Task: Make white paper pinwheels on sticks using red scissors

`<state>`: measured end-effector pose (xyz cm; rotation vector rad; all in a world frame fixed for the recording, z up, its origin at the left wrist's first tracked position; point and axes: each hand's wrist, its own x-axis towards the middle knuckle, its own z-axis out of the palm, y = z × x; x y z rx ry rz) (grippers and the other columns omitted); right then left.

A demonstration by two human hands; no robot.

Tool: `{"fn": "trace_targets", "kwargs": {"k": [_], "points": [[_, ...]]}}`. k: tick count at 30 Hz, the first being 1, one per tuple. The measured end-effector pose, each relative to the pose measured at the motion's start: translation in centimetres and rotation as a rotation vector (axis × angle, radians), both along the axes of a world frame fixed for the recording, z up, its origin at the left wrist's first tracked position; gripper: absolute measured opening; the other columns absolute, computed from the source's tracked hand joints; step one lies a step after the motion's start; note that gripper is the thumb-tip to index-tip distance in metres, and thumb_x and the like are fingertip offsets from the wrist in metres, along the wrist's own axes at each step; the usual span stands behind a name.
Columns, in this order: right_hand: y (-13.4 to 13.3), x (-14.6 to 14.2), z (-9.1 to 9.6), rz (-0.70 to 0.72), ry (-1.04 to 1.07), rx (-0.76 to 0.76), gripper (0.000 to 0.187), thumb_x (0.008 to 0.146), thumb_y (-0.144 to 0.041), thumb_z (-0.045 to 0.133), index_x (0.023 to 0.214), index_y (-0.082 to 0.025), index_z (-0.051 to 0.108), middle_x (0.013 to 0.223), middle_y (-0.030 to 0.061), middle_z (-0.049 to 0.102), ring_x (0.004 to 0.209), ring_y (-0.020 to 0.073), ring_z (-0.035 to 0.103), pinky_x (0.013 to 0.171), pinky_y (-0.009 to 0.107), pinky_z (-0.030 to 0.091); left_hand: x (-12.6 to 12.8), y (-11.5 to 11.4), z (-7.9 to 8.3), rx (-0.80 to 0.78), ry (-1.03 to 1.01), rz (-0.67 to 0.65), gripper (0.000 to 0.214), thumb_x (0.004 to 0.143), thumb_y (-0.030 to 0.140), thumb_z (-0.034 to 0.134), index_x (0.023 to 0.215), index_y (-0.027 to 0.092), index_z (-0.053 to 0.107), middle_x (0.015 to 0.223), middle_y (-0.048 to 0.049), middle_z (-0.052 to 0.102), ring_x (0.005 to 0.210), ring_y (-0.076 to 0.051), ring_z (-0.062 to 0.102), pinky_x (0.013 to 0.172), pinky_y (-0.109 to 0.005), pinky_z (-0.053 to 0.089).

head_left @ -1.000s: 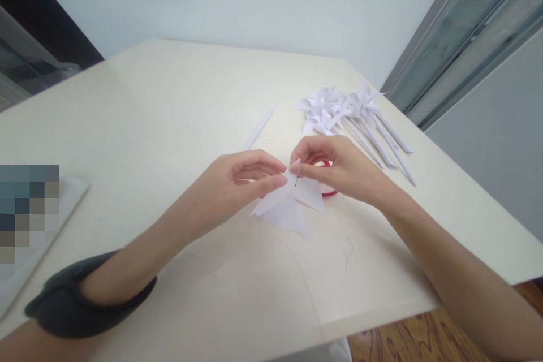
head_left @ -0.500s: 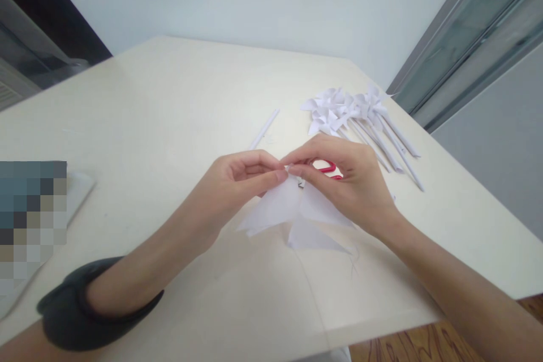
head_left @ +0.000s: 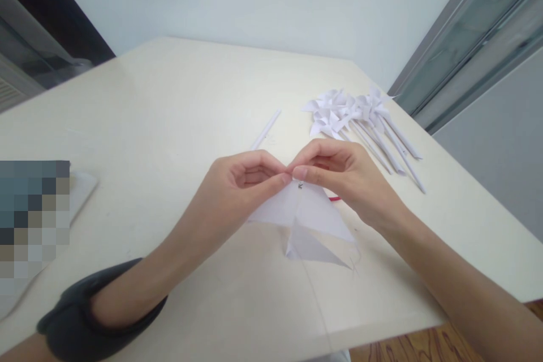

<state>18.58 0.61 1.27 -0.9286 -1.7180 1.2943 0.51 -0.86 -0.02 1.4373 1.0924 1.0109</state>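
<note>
The left hand (head_left: 237, 181) and right hand (head_left: 339, 175) pinch the top of a white paper piece (head_left: 305, 220) between thumb and fingertips, just above the cream table (head_left: 169, 102). It is thin and matte, folded into sharp triangular flaps (a small dark mark sits near the pinch). Finished paper pinwheels (head_left: 348, 110) on rolled white sticks lie beyond.

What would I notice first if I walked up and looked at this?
In the middle of the cream table, the left hand and the right hand meet, and their fingers pinch the top of a white folded paper sheet with pointed flaps. Behind them, toward the table's far right, lies a heap of white paper pinwheels on rolled paper sticks.
</note>
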Motion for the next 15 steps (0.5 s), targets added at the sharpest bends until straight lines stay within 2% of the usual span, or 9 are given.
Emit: {"fn": "trace_targets", "kwargs": {"k": [4,6,9,12,15], "points": [[0.23,0.13,0.17,-0.024,-0.060,-0.051,0.011,0.077,-0.027,0.066,0.076,-0.017,0.061,0.065,-0.0043,0.059,0.054,0.0050,0.052,0.048,0.017,0.039,0.01,-0.18,0.17,0.036,0.073,-0.016,0.014,0.082,0.035,0.061,0.076,0.023,0.067,0.073,0.0048,0.068,0.065,-0.008,0.060,0.054,-0.014,0.043],[0.28,0.06,0.16,-0.048,-0.129,0.016,0.011,0.077,-0.026,0.065,0.073,-0.016,0.061,0.066,-0.0033,0.060,0.057,0.0061,0.053,0.051,0.018,0.041,0.03,-0.19,0.25,0.051,0.103,-0.012,0.013,0.082,0.035,0.061,0.078,0.024,0.068,0.076,0.0045,0.069,0.069,-0.009,0.062,0.058,-0.015,0.045],[0.28,-0.06,0.02,-0.108,-0.243,0.208,0.010,0.079,-0.023,0.062,0.072,-0.016,0.061,0.072,-0.0013,0.062,0.068,0.0093,0.056,0.059,0.021,0.043,0.02,-0.06,0.24,0.061,0.118,-0.008,0.011,0.080,0.033,0.063,0.078,0.025,0.070,0.079,0.0033,0.071,0.073,-0.012,0.064,0.062,-0.016,0.047],[0.29,0.01,-0.01,-0.118,-0.277,0.302,0.009,0.081,-0.021,0.060,0.072,-0.017,0.062,0.072,-0.0018,0.062,0.070,0.0098,0.056,0.060,0.021,0.043,-0.20,0.26,0.18,-0.009,0.084,-0.018,0.009,0.077,0.033,0.066,0.076,0.025,0.071,0.074,0.0026,0.071,0.068,-0.013,0.065,0.057,-0.017,0.047],[0.49,0.34,0.16,0.003,-0.181,0.305,0.007,0.082,-0.019,0.059,0.077,-0.017,0.063,0.075,-0.0021,0.062,0.070,0.0091,0.057,0.064,0.021,0.045,-0.49,0.56,0.36,-0.156,-0.001,-0.073,0.008,0.074,0.031,0.068,0.071,0.024,0.070,0.066,0.0027,0.068,0.061,-0.012,0.063,0.053,-0.018,0.047]]}}
